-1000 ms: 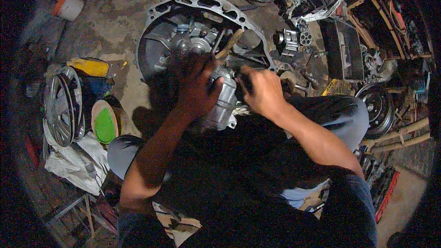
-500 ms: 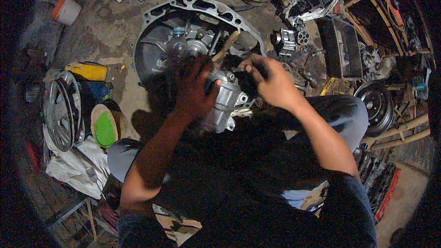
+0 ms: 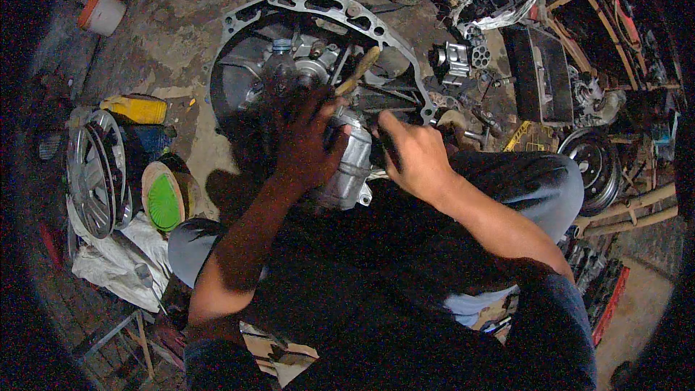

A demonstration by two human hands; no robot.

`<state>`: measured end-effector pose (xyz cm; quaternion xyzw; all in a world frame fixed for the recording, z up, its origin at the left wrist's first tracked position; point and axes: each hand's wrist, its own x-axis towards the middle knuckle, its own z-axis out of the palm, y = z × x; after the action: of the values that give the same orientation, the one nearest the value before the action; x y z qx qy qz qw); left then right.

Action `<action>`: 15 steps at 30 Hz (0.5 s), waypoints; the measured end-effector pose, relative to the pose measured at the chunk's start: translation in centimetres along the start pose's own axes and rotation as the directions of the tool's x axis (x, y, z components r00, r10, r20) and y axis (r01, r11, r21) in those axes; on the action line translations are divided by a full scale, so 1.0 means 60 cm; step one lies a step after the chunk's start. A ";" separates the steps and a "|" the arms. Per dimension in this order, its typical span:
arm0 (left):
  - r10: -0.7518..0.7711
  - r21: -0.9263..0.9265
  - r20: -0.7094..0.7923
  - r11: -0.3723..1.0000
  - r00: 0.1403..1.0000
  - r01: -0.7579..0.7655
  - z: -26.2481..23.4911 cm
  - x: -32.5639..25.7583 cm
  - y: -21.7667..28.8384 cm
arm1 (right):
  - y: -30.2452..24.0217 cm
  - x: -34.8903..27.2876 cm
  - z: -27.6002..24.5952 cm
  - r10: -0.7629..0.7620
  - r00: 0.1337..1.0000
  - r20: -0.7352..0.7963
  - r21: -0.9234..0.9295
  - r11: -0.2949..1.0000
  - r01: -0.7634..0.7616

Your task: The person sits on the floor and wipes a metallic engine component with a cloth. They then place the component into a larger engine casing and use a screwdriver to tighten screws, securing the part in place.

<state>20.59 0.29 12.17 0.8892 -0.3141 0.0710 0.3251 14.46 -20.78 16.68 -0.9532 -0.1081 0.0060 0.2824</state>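
Note:
My left hand (image 3: 311, 141) is wrapped over a silver cast-metal housing (image 3: 352, 163) with bolt lugs, held over my lap. Beside the housing's right side is my right hand (image 3: 420, 156), its fingers curled inward in dark shadow. Whatever those fingers pinch, if anything, cannot be made out. Beyond both hands lies a large open gearbox bell housing (image 3: 329, 1) with a holed rim. A light wooden handle (image 3: 360, 71) leans across it, its lower end hidden by the left hand. A clear bottle with a blue cap (image 3: 281, 45) stands in front of the bell housing's inside.
Small metal parts (image 3: 456, 64) and a dark rectangular tray (image 3: 539, 76) are at the right. A black wheel rim (image 3: 590, 170) stands beside my right knee. To the left are wheel covers (image 3: 94, 174), a yellow container (image 3: 134, 109) and a green-lined round container (image 3: 165, 199).
My right hand has moved down and slightly left, from above the housing's upper corner to its right side. My left hand stays on the housing.

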 end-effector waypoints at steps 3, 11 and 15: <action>0.013 0.006 -0.022 1.000 1.000 -0.013 0.009 -0.002 -0.005 | -0.004 0.001 -0.018 -0.044 0.997 0.068 -0.086 0.995 0.050; -0.006 0.026 -0.035 1.000 0.999 0.007 0.030 -0.009 -0.016 | -0.003 0.029 -0.040 0.009 0.966 0.257 -0.328 0.942 0.079; 0.039 0.110 -0.038 0.993 0.999 -0.034 0.018 -0.009 -0.008 | -0.016 0.020 -0.013 0.039 0.990 0.132 -0.423 0.906 0.021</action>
<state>20.34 0.17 10.91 0.8981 -0.3194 0.1117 0.2808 15.48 -20.14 17.91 -0.9895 -0.1216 0.0494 0.0606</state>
